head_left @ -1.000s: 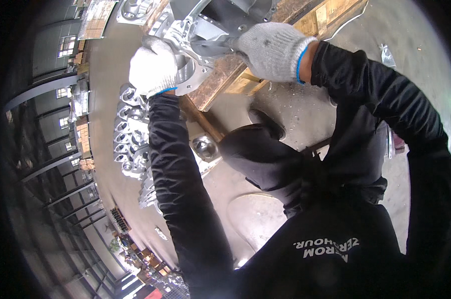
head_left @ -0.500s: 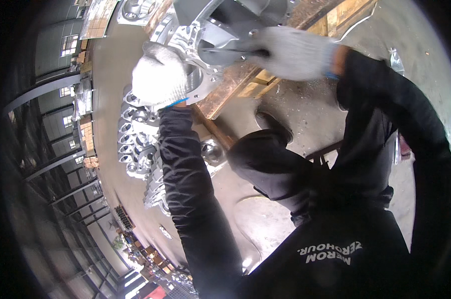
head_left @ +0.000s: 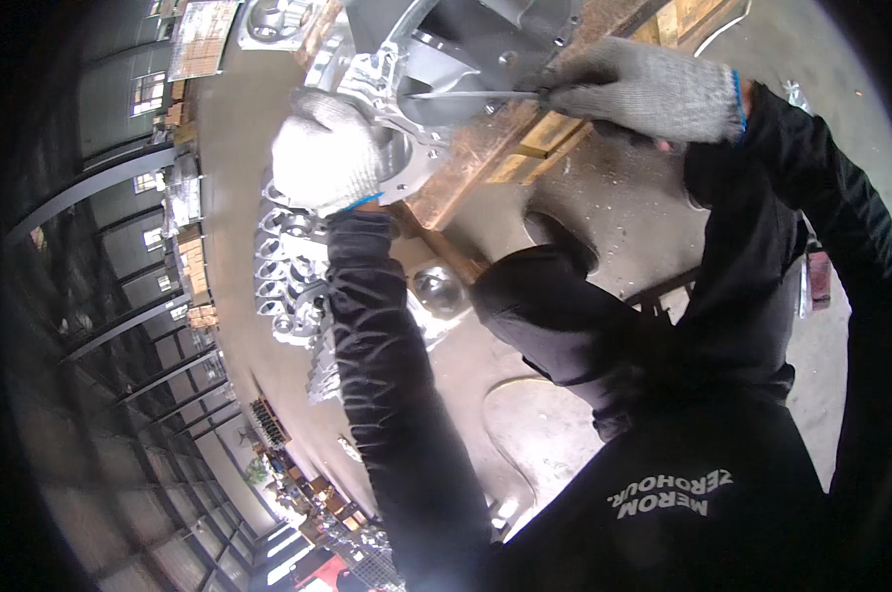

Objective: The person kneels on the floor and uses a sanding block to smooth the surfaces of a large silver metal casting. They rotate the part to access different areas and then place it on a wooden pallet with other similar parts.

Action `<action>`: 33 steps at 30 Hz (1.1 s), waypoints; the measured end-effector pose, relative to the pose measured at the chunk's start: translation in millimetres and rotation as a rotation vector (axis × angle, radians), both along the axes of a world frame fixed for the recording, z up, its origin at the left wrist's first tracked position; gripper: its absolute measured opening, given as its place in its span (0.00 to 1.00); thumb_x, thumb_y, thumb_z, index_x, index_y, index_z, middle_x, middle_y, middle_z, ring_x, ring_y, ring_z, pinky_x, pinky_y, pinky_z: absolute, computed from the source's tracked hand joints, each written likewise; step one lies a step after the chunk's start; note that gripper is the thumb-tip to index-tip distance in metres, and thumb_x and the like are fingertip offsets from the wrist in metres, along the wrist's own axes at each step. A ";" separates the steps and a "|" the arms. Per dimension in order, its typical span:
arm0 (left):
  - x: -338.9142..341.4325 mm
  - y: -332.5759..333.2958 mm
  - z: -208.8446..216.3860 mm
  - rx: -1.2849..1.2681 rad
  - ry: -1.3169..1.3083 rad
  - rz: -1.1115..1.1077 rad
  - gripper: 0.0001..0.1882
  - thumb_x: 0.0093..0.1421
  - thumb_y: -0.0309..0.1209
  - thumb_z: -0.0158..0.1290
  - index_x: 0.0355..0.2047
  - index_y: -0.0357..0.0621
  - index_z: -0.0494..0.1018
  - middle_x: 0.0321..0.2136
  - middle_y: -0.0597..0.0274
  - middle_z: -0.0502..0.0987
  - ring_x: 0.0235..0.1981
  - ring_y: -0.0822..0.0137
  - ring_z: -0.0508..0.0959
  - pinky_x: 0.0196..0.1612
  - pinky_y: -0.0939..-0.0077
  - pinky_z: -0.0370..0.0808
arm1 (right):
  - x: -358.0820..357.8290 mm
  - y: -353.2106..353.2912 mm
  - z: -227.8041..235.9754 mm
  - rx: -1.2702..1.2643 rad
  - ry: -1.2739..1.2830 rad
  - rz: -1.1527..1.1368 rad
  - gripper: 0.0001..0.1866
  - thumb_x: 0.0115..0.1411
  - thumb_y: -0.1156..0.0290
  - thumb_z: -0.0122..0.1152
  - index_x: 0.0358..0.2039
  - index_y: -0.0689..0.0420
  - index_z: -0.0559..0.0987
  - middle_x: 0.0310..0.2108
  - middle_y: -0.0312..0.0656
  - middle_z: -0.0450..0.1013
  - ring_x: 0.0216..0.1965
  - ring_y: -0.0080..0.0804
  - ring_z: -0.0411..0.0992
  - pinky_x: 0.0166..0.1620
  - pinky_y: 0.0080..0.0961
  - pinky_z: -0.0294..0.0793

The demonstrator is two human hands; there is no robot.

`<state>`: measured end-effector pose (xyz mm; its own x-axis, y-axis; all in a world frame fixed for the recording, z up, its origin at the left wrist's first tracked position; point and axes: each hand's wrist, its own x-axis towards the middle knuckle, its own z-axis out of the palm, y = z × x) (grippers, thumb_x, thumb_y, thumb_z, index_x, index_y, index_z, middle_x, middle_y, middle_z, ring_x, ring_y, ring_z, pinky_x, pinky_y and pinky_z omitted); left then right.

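Note:
A large silver metal casting (head_left: 436,123) with openings and bolt holes rests at the top, on a wooden support. My left hand (head_left: 327,153), in a pale knitted glove with a blue cuff edge, is closed over the casting's near left part; its fingertips are partly hidden. In a matching glove, my right hand (head_left: 648,89) is closed round the dark end of a slim, grey, file-like tool (head_left: 475,95). The tool's thin shaft points left across an opening in the casting. Whether its tip touches the metal, I cannot tell.
Below the casting is the wooden support (head_left: 465,173), with a rough brown edge. Several similar silver castings (head_left: 288,266) stand on the floor to the left. Another round part (head_left: 438,289) lies near my knee. A cable (head_left: 495,434) curves over the floor.
My right hand has moved right, drawing the tool back across the casting. My left hand keeps its place on the casting. The whole view has shifted slightly.

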<state>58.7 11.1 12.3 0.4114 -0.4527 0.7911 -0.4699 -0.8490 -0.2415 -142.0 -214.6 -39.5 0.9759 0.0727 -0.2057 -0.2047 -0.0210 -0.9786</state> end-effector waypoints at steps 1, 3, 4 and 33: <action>0.3 -5.2 -4.5 0.006 -0.047 -0.009 0.26 0.67 0.47 0.48 0.21 0.38 0.78 0.21 0.43 0.80 0.24 0.41 0.82 0.27 0.51 0.79 | -0.2 -9.6 -17.1 0.271 0.031 -0.001 0.25 0.74 0.59 0.52 0.62 0.64 0.72 0.20 0.38 0.74 0.12 0.20 0.69 0.15 0.16 0.71; 5.7 -4.2 -8.3 0.063 -0.082 -0.041 0.26 0.67 0.47 0.48 0.21 0.39 0.77 0.20 0.43 0.79 0.24 0.40 0.81 0.26 0.51 0.78 | 26.8 11.5 -40.6 0.370 -0.017 -0.034 0.25 0.75 0.55 0.50 0.59 0.64 0.74 0.21 0.36 0.73 0.14 0.19 0.70 0.19 0.16 0.74; -0.2 2.9 4.4 0.110 -0.121 -0.032 0.26 0.67 0.48 0.48 0.21 0.39 0.77 0.19 0.44 0.79 0.23 0.40 0.81 0.26 0.50 0.78 | 39.9 27.7 -43.9 0.356 -0.071 -0.011 0.25 0.75 0.54 0.49 0.57 0.64 0.75 0.22 0.35 0.73 0.15 0.18 0.70 0.21 0.16 0.75; 37.7 13.2 -13.2 -0.131 -0.448 0.042 0.28 0.72 0.48 0.46 0.24 0.38 0.78 0.22 0.47 0.81 0.24 0.42 0.80 0.29 0.54 0.78 | 57.3 47.5 -29.2 -0.076 -0.703 -0.180 0.21 0.70 0.60 0.48 0.28 0.63 0.79 0.18 0.38 0.73 0.18 0.26 0.72 0.26 0.32 0.77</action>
